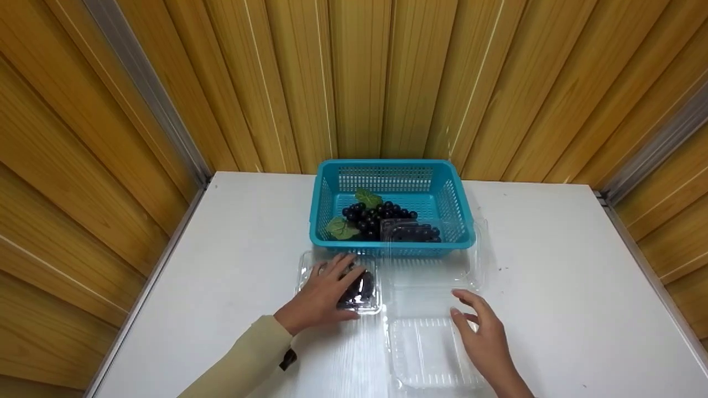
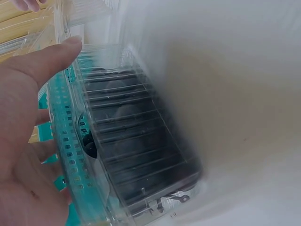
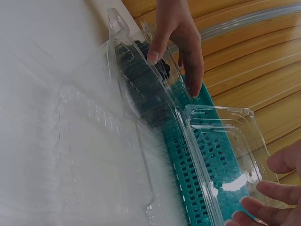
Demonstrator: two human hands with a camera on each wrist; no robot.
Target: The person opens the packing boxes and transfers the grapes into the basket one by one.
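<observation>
My left hand (image 1: 321,296) rests on top of a clear plastic clamshell box (image 1: 378,293), its fingers spread over the lid and its thumb along the near side. Dark grapes (image 1: 362,287) show inside that box, partly covered by the hand. To its right, a second clear clamshell box (image 1: 426,354) lies unfolded, with its raised lid (image 1: 470,273) toward the basket. Beside that box is my right hand (image 1: 487,342), fingers loosely bent and holding nothing. In the right wrist view its fingertips are close to the lid; I cannot tell whether they touch it.
Behind both boxes a blue-green plastic basket (image 1: 316,207) stands near the back wall. It holds dark grapes (image 1: 368,221) with green leaves (image 1: 342,228), partly seen through the clear lid. Wood-patterned panels (image 1: 359,83) enclose the white table (image 1: 221,265) at the back and sides.
</observation>
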